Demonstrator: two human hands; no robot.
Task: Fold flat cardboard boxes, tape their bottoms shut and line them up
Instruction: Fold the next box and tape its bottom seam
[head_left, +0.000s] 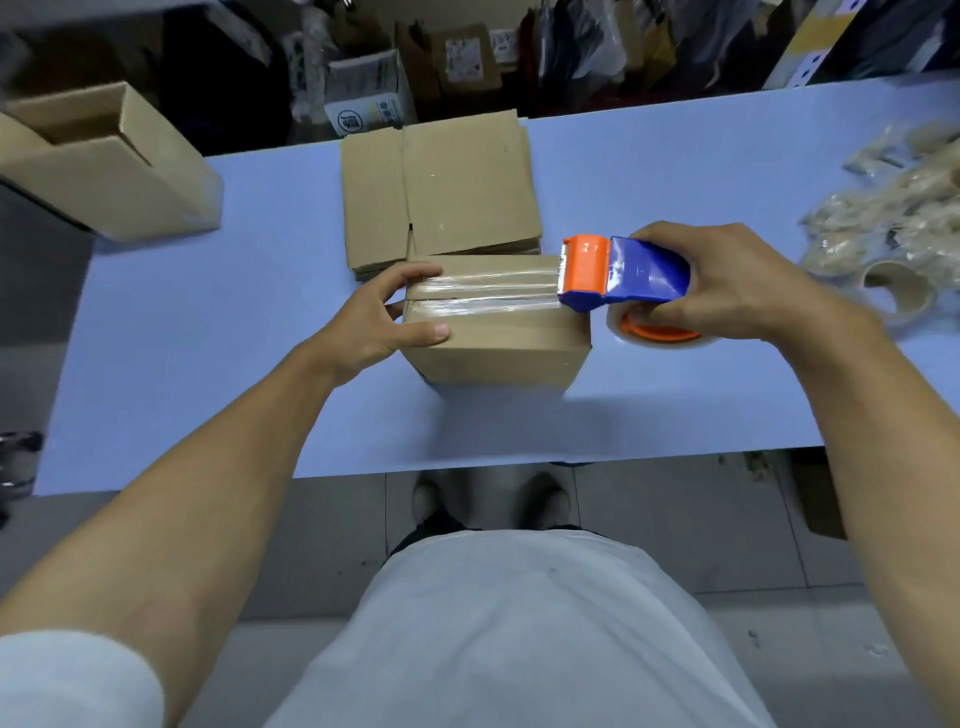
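Left hand (384, 317) gripping the left end of a folded cardboard box (498, 338) mid-table, right hand (727, 286) clutching a blue-orange tape dispenser (618, 273) at its right edge, clear tape (488, 293) stretched across the top, flat boxes (441, 192) stacked just behind

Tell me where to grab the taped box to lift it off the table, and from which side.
Probably grip the box by its two short side walls, coming down from above with a hand on each end. The left hand already clasps the left end; the right end sits free under the dispenser. Avoid the top: wet-looking tape runs along the seam.
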